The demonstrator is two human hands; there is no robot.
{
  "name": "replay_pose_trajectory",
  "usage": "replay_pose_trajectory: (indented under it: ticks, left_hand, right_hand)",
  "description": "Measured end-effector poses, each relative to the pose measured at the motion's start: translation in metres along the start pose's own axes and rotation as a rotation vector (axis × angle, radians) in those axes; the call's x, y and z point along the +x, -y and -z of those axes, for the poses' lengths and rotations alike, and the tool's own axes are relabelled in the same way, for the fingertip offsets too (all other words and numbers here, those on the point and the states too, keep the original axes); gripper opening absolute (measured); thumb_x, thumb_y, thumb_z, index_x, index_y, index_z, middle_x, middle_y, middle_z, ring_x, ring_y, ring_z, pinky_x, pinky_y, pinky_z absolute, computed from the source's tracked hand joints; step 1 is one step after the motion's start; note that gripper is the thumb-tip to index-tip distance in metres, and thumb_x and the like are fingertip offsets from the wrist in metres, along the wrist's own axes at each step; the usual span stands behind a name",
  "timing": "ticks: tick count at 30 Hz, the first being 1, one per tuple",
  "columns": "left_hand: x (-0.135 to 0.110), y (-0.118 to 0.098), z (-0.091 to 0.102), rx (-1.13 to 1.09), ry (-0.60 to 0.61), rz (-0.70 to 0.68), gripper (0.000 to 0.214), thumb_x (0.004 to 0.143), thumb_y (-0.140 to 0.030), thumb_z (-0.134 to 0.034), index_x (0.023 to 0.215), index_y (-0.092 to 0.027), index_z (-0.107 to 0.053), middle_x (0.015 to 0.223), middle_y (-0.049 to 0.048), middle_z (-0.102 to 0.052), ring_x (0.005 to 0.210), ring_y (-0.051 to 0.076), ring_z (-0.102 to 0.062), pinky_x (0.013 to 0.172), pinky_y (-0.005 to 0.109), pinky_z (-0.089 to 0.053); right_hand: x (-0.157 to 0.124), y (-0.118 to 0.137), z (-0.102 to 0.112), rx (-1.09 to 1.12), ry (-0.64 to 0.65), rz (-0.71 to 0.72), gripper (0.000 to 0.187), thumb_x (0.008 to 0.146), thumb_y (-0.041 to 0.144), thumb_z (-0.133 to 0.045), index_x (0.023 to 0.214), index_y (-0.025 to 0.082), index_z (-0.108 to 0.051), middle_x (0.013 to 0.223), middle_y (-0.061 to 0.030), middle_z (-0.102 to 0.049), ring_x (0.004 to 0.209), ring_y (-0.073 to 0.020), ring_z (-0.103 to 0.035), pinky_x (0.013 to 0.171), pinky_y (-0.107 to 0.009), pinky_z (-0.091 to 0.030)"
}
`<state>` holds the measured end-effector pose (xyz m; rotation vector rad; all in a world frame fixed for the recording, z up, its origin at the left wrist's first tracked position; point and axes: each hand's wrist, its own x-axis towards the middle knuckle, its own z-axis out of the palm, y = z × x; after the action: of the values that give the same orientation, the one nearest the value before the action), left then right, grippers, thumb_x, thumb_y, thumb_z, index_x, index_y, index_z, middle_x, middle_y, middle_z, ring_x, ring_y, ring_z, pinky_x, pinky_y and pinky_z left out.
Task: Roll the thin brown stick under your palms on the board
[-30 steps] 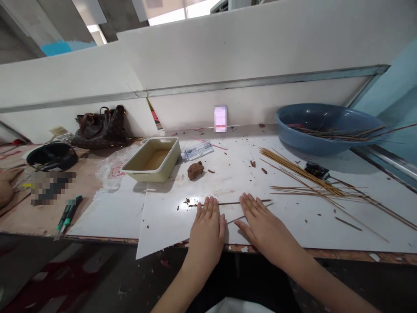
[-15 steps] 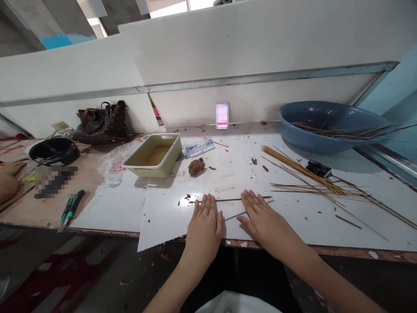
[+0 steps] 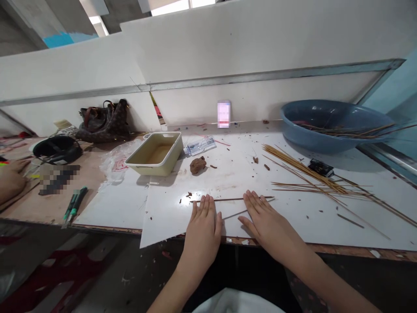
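My left hand (image 3: 203,228) and my right hand (image 3: 267,221) lie flat, fingers spread, on a white board (image 3: 163,208). Their fingertips rest on or just by a thin brown stick (image 3: 231,199) lying crosswise, and neither hand grips anything. A shorter stick (image 3: 236,214) lies between my hands. Beyond them sits a lump of brown clay (image 3: 197,165) among small crumbs. A loose bundle of thin wooden sticks (image 3: 306,178) spreads across the board to my right.
A blue basin (image 3: 329,126) holding sticks stands at the back right, and a cream tray (image 3: 154,154) at the back left. Further left are a dark handbag (image 3: 104,124), green-handled craft knives (image 3: 73,204) and another person's hand (image 3: 11,182). The board's front edge lies just below my wrists.
The whole view has drifted slightly as my head moved. My hands stay almost in place on the stick, and nothing has been picked up or let go.
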<state>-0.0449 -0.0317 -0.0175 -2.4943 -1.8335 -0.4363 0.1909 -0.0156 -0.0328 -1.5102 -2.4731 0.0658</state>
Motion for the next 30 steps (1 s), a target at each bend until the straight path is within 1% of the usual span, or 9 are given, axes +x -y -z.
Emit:
replay_pose_trajectory:
  ticks: [5, 7, 12, 14, 21, 23, 26, 28, 30]
  left_hand:
    - [0.030, 0.007, 0.004, 0.024, 0.035, 0.041, 0.053, 0.113, -0.025, -0.034, 0.156, 0.000, -0.051, 0.163, 0.0236, -0.052, 0.159, 0.032, -0.042, 0.133, 0.058, -0.033]
    - [0.023, 0.005, 0.002, 0.031, 0.011, 0.038, 0.053, 0.112, -0.025, -0.035, 0.158, -0.002, -0.049, 0.164, 0.0234, -0.052, 0.159, 0.032, -0.042, 0.132, 0.058, -0.033]
    - [-0.013, -0.001, -0.001, 0.041, -0.033, 0.005, 0.055, 0.113, -0.027, -0.034, 0.162, -0.003, -0.044, 0.166, 0.0223, -0.050, 0.160, 0.031, -0.040, 0.132, 0.055, -0.036]
    - [-0.014, 0.002, 0.001, 0.036, -0.011, -0.002, 0.055, 0.114, -0.028, -0.033, 0.161, -0.004, -0.045, 0.166, 0.0219, -0.049, 0.160, 0.030, -0.040, 0.132, 0.055, -0.035]
    - [0.028, 0.014, 0.011, 0.023, 0.067, 0.039, 0.054, 0.113, -0.027, -0.032, 0.156, -0.001, -0.052, 0.163, 0.0243, -0.052, 0.158, 0.032, -0.044, 0.133, 0.058, -0.032]
    - [0.022, 0.013, 0.010, 0.029, 0.039, 0.033, 0.054, 0.113, -0.029, -0.034, 0.158, -0.003, -0.050, 0.162, 0.0238, -0.053, 0.157, 0.032, -0.045, 0.132, 0.058, -0.033]
    - [-0.002, 0.010, 0.006, 0.042, -0.014, 0.001, 0.055, 0.113, -0.030, -0.034, 0.162, -0.006, -0.045, 0.164, 0.0222, -0.052, 0.158, 0.031, -0.044, 0.132, 0.057, -0.034]
    - [-0.016, 0.009, 0.004, 0.047, -0.026, -0.009, 0.056, 0.114, -0.031, -0.033, 0.163, -0.005, -0.044, 0.166, 0.0219, -0.050, 0.159, 0.030, -0.042, 0.132, 0.056, -0.035]
    - [-0.019, 0.010, 0.004, 0.049, -0.019, -0.008, 0.056, 0.114, -0.031, -0.032, 0.161, -0.003, -0.045, 0.167, 0.0220, -0.049, 0.160, 0.030, -0.041, 0.132, 0.055, -0.035]
  right_hand:
    - [0.029, -0.009, 0.005, 0.011, 0.030, -0.018, 0.077, 0.115, 0.057, -0.025, 0.169, 0.004, -0.032, 0.169, -0.0249, -0.041, 0.160, -0.0322, -0.036, 0.132, -0.055, -0.031]
    - [0.023, -0.007, 0.002, 0.004, 0.004, -0.025, 0.077, 0.114, 0.057, -0.027, 0.170, 0.004, -0.029, 0.169, -0.0248, -0.041, 0.161, -0.0323, -0.035, 0.132, -0.054, -0.031]
    - [-0.010, 0.004, -0.005, -0.023, -0.038, 0.005, 0.077, 0.114, 0.056, -0.027, 0.170, 0.003, -0.030, 0.171, -0.0233, -0.039, 0.161, -0.0328, -0.034, 0.132, -0.054, -0.033]
    - [-0.011, 0.003, -0.003, -0.035, -0.024, 0.005, 0.078, 0.115, 0.057, -0.024, 0.168, 0.002, -0.035, 0.170, -0.0242, -0.040, 0.161, -0.0333, -0.035, 0.131, -0.055, -0.034]
    - [0.029, -0.010, 0.002, -0.012, 0.032, -0.020, 0.080, 0.114, 0.059, -0.020, 0.168, 0.000, -0.032, 0.170, -0.0267, -0.038, 0.161, -0.0334, -0.034, 0.132, -0.056, -0.030]
    - [0.023, -0.009, 0.000, -0.013, 0.019, -0.014, 0.081, 0.114, 0.059, -0.021, 0.169, 0.001, -0.030, 0.170, -0.0269, -0.038, 0.161, -0.0336, -0.033, 0.132, -0.057, -0.031]
    - [0.001, -0.006, -0.003, -0.016, -0.004, 0.011, 0.078, 0.114, 0.057, -0.024, 0.170, 0.002, -0.029, 0.170, -0.0257, -0.037, 0.162, -0.0334, -0.033, 0.131, -0.057, -0.033]
    - [-0.010, -0.003, -0.003, -0.013, -0.002, 0.018, 0.076, 0.115, 0.056, -0.026, 0.169, 0.003, -0.032, 0.172, -0.0236, -0.036, 0.162, -0.0325, -0.033, 0.131, -0.055, -0.034]
    - [-0.010, -0.003, 0.000, -0.010, 0.023, 0.015, 0.077, 0.115, 0.056, -0.025, 0.167, 0.001, -0.036, 0.171, -0.0240, -0.036, 0.161, -0.0326, -0.034, 0.132, -0.054, -0.034]
